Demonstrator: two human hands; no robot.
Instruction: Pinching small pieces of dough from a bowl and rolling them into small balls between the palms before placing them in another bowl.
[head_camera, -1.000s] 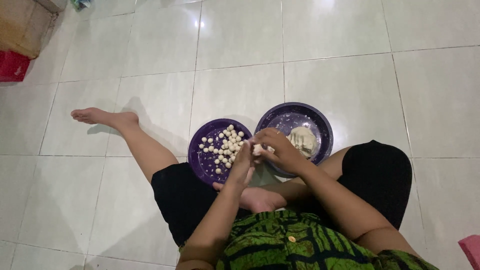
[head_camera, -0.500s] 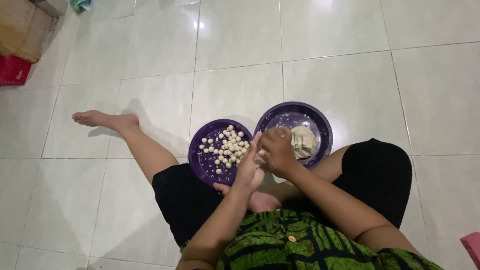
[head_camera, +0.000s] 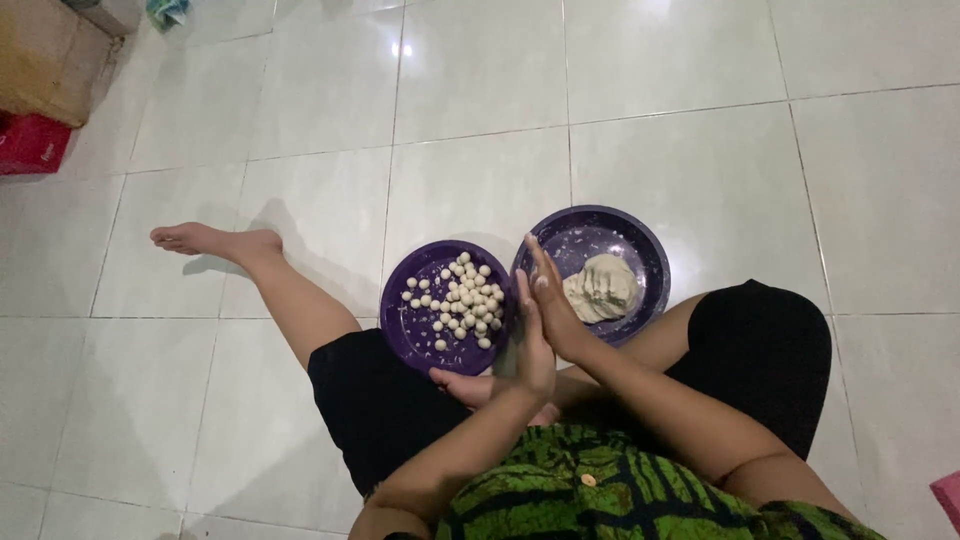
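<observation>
I sit on a tiled floor with two purple plates in front of me. The left plate (head_camera: 405, 330) holds several small pale dough balls (head_camera: 462, 300). The right plate (head_camera: 640, 250) holds a lump of dough (head_camera: 600, 287). My left hand (head_camera: 528, 350) and my right hand (head_camera: 552, 300) are pressed flat, palm against palm, over the gap between the plates, fingers straight and pointing away from me. The small piece of dough between the palms is hidden.
My bare leg and foot (head_camera: 205, 240) stretch out to the left on the white tiles. A cardboard box (head_camera: 45, 60) and a red box (head_camera: 30, 145) stand at the far left. A pink object (head_camera: 948, 495) shows at the right edge.
A second ago my fingers pinched a small pale bit of dough above the plates. My hands have since closed flat on each other, with the right hand slid forward over the left.
</observation>
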